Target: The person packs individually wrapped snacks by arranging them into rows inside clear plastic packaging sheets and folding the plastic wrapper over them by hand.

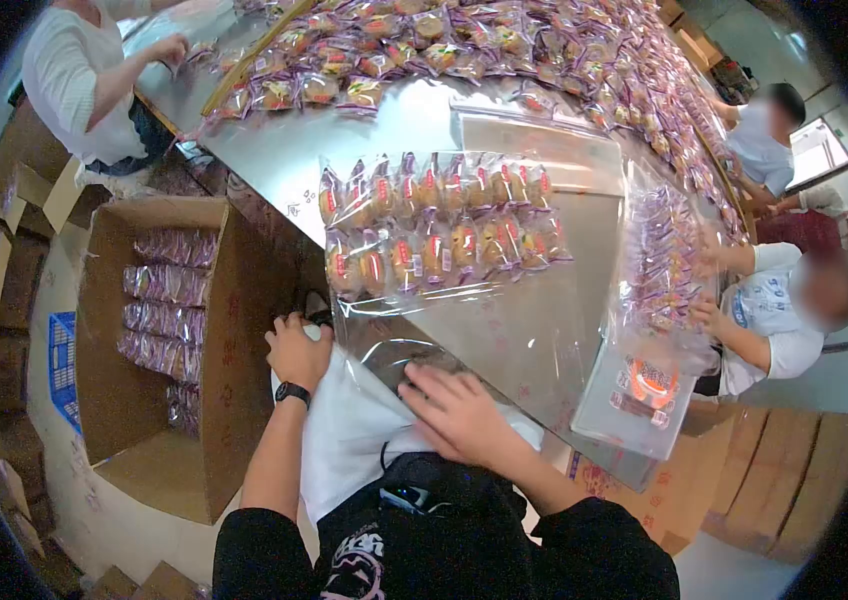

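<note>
Fingers of the right hand (461,415): were extended and parted, slightly blurred, just below the centre of the frame, over the near end of the film; they gripped nothing visible, and contact could not be told.
Fingers of the left hand (301,350): were bent, left of centre, between the carton and the bag; whether they gripped anything could not be told.
Clear bag (414,330): lay in the middle of the frame, its loose near end reaching toward the right hand.
Bagged packets (407,260): lay inside it in two rows, one above the other.
Counter (279,145): carried the bag and, across the top of the frame, a broad heap of loose packets (544,50).
Carton (229,370): stood open at the left, with rows of stowed packets (164,285) inside.
Blue crate (62,370): showed beyond the carton, at the far left.
Second bag (654,250): was at the right, filled with packets, beside a co-worker's hands (709,318).
Flat plastic stack (634,400): lay at the lower right, with orange-red print on top.
Another person (59,90): was at the upper left, in a white top.
</note>
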A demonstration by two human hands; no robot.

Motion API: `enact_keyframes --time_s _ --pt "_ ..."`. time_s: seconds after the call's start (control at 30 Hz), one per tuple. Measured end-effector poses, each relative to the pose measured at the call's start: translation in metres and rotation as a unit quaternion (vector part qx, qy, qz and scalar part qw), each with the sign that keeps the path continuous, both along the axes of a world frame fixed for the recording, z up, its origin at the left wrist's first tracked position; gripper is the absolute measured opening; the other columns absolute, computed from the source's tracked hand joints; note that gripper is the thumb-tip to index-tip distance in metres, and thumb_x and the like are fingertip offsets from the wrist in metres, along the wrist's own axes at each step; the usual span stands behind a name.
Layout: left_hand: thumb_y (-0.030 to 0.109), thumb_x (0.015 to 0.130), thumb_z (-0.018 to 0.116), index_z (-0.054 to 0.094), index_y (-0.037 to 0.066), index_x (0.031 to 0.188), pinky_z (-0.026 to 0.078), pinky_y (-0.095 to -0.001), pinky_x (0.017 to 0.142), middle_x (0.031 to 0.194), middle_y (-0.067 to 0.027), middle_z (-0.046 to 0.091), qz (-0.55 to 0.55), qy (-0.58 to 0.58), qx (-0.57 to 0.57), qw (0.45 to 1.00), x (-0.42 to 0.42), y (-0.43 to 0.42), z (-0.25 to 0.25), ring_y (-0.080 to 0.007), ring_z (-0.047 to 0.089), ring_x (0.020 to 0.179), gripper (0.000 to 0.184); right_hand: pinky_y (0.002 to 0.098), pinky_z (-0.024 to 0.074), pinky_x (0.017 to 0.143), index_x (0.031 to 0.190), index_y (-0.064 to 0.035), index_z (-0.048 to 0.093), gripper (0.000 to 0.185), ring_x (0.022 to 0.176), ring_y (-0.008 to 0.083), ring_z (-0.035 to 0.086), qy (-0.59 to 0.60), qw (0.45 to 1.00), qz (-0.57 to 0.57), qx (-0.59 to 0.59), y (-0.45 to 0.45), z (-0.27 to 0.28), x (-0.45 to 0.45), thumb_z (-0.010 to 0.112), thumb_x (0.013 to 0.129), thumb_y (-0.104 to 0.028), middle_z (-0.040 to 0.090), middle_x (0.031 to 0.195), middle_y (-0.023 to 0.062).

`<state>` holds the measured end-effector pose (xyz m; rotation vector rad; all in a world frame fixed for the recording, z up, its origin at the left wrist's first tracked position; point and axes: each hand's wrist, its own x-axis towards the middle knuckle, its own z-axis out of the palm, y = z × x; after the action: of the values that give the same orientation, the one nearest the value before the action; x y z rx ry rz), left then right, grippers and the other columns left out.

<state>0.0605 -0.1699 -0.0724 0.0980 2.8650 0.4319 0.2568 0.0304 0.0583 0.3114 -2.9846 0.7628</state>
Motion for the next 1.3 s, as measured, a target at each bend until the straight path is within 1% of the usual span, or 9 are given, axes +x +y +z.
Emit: enact_keyframes --time_s 0.2,0.3,0.4,0.57,0.73,0.83,0.93,1.2,1.3 --pt "0.044 0.087 0.067 0.067 0.005 0.126 0.054 -0.0568 0.094 0.134 -0.0158 0.059 0.007 0.000 -0.009 1.000 -0.004 0.006 0.000 -0.0412 0.056 0.123 0.055 0.0590 0.0283 0.119 0.156 0.0010 0.041 0.079 0.151 0.0522 0.029 0.036 0.977 -0.203 0.054 0.014 -0.009 -0.028 0.074 0.090 -0.029 0.034 0.160 0.0318" --pt "0.044 0.088 0.066 0.066 0.004 0.127 0.053 -0.0568 0.093 0.135 -0.0165 0.060 -0.003 0.009 -0.025 1.000 -0.009 0.008 -0.005 -0.0413 0.055 0.124 0.056 0.0612 0.0284 0.119 0.162 -0.0007 0.028 0.091 0.149 0.0537 0.029 0.061 0.966 -0.248 0.044 0.010 -0.023 -0.035 0.074 0.091 -0.033 0.033 0.160 0.0296" --pt "0.044 0.089 0.065 0.066 0.003 0.129 0.053 -0.0568 0.094 0.136 -0.0178 0.060 -0.015 -0.007 -0.039 0.999 -0.012 0.014 -0.001 -0.0411 0.055 0.124 0.057 0.0627 0.0340 0.118 0.161 -0.0047 0.025 0.092 0.149 0.0521 0.031 0.356 0.874 -0.288 -0.162 0.002 -0.038 -0.047 0.075 0.090 -0.035 0.033 0.159 0.0272" --pt "0.044 0.089 0.066 0.067 0.004 0.127 0.053 -0.0570 0.095 0.135 -0.0173 0.060 -0.027 -0.010 -0.050 0.998 -0.014 0.015 -0.005 -0.0410 0.055 0.124 0.055 0.0613 0.0440 0.110 0.151 -0.0107 0.039 0.085 0.141 0.0443 0.046 0.401 0.772 -0.211 -0.446 -0.017 -0.068 -0.025 0.081 0.078 -0.020 0.034 0.160 0.0248" --pt "0.044 0.091 0.067 0.068 0.005 0.127 0.052 -0.0566 0.096 0.136 -0.0163 0.060 -0.017 -0.007 -0.070 0.997 -0.014 0.013 -0.004 -0.0404 0.055 0.125 0.053 0.0492 0.0505 0.104 0.109 -0.0054 0.074 0.036 0.126 0.0408 0.061 0.128 0.982 -0.109 -0.090 0.034 -0.014 -0.016 0.076 0.073 -0.008 0.064 0.135 0.0195" --pt "0.042 0.089 0.070 0.067 0.007 0.129 0.052 -0.0555 0.098 0.139 -0.0160 0.059 -0.020 -0.004 -0.078 0.997 -0.016 0.018 -0.004 -0.0395 0.054 0.127 0.053 0.0503 0.0483 0.106 0.137 0.0014 0.059 0.061 0.130 0.0451 0.056 0.113 0.958 -0.263 0.014 0.035 -0.025 -0.026 0.075 0.079 -0.009 0.053 0.145 0.0259" --pt "0.045 0.089 0.069 0.065 0.008 0.134 0.052 -0.0557 0.099 0.142 -0.0169 0.058 -0.040 -0.020 -0.105 0.993 -0.014 0.015 -0.006 -0.0402 0.054 0.129 0.058 0.0508 0.0483 0.105 0.149 0.0050 0.045 0.074 0.129 0.0467 0.053 0.101 0.946 -0.294 -0.096 0.037 -0.032 -0.049 0.075 0.083 -0.009 0.048 0.146 0.0282" --pt "0.049 0.087 0.069 0.063 0.006 0.135 0.052 -0.0571 0.099 0.145 -0.0179 0.056 -0.033 -0.025 -0.127 0.991 -0.016 0.015 -0.017 -0.0415 0.053 0.130 0.065 0.0497 0.0472 0.107 0.146 0.0033 0.048 0.065 0.130 0.0469 0.052 0.133 0.893 -0.365 -0.226 0.039 -0.056 -0.084 0.073 0.087 -0.010 0.045 0.148 0.0277" --pt "0.057 0.087 0.068 0.064 0.001 0.131 0.054 -0.0563 0.097 0.139 -0.0237 0.058 -0.048 -0.005 -0.108 0.993 -0.015 0.015 -0.015 -0.0469 0.056 0.125 0.071 0.0342 0.0476 0.079 0.155 -0.0037 0.043 0.075 0.111 0.0289 0.056 0.162 0.902 -0.339 -0.210 0.042 -0.062 -0.084 0.071 0.086 -0.002 0.042 0.150 0.0204"
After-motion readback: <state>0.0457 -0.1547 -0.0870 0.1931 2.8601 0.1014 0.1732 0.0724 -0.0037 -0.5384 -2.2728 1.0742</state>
